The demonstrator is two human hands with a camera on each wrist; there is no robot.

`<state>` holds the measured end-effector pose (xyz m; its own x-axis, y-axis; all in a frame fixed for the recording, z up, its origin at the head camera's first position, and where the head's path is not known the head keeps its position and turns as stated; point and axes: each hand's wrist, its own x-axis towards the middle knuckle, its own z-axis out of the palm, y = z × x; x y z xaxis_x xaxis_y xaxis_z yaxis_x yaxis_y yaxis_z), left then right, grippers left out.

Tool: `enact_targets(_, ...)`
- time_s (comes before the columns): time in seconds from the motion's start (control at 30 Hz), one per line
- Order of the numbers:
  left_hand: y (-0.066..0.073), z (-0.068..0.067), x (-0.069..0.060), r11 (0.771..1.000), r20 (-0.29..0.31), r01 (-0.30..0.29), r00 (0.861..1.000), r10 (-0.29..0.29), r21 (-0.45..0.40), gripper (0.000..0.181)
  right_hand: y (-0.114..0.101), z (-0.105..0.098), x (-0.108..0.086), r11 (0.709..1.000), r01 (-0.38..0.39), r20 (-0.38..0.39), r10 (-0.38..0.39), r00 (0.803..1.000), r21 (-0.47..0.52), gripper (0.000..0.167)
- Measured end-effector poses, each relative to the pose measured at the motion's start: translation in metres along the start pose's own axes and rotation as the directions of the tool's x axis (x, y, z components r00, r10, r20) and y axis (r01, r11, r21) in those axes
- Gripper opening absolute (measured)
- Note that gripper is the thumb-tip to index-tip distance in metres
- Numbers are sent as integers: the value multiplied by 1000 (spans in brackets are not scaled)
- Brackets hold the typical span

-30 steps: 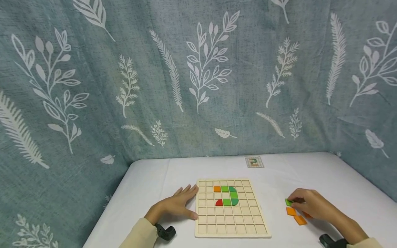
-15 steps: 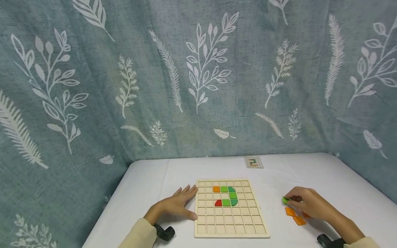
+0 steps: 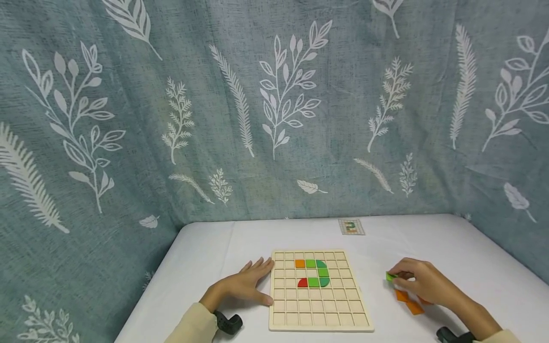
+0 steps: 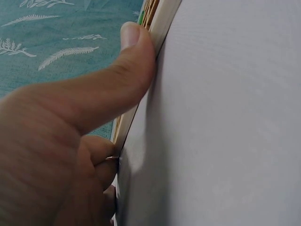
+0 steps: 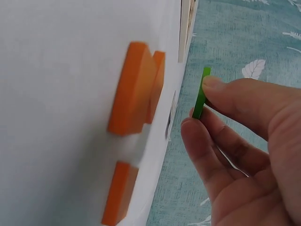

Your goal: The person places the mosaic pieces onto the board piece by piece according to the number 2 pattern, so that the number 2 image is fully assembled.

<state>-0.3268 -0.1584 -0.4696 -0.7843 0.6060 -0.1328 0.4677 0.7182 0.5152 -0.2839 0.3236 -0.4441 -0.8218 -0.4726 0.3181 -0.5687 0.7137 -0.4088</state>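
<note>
Green tile [image 5: 201,97] sits between right grip's [image 3: 422,281] pinched fingertips [image 5: 193,129] — left grip [image 3: 243,287] spread against board [image 3: 318,306].

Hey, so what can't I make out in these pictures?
Head view: small patterned grid card, too small to read its pattern exactly.
Head view: rightmost flat orange tile, mostly covered by the right hand.
Right wrist view: broad face of the thin bright green tile, which is turned edge-on.
Left wrist view: pale wooden grid board, mostly hidden by the left hand and cut off by the top edge.
</note>
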Motion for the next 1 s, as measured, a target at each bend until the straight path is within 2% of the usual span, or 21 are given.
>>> enact_targets(0.17,3,-3,-1,1000,-10,-8,1000,9,16,112,-7,-2,7,1000,6,9,-6,1000,18,16)
enact_targets(0.43,1,-2,0,1000,2,-18,1000,17,9,113,-17,-1,15,993,103,1,-104,995,58,17)
enact_targets(0.73,0,1,0,1000,3,-14,1000,14,8,113,-45,2,37,976,206,12,-207,978,66,14)
enact_targets(1.0,-2,3,0,1000,-7,-12,1000,12,3,115,-66,6,50,983,168,51,-171,984,70,13)
